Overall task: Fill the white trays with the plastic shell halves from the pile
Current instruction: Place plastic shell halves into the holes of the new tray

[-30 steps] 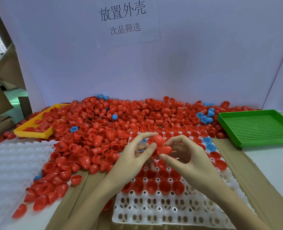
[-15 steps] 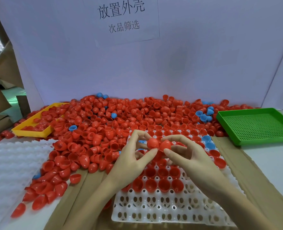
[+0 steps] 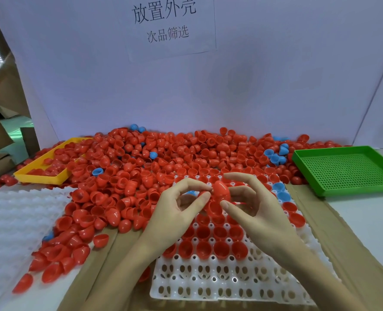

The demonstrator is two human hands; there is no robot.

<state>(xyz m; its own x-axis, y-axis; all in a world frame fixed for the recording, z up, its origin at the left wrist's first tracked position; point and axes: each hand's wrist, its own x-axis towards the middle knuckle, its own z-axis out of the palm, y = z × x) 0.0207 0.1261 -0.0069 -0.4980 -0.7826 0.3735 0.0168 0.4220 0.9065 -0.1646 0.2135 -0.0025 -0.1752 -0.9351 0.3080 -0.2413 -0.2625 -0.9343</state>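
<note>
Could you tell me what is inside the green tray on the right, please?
Nothing shows inside the green tray: only its bare perforated floor. Its far right end runs out of view, so that part cannot be checked.

hands [image 3: 219, 205]: 2 | white trays [image 3: 208, 286]: 2 | yellow tray [image 3: 40, 176]: 1 | green tray [image 3: 347, 171]: 1

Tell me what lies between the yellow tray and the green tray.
In the head view, the pile of red shell halves fills that stretch from the yellow tray to the green tray, with a few blue shells mixed in.
</note>
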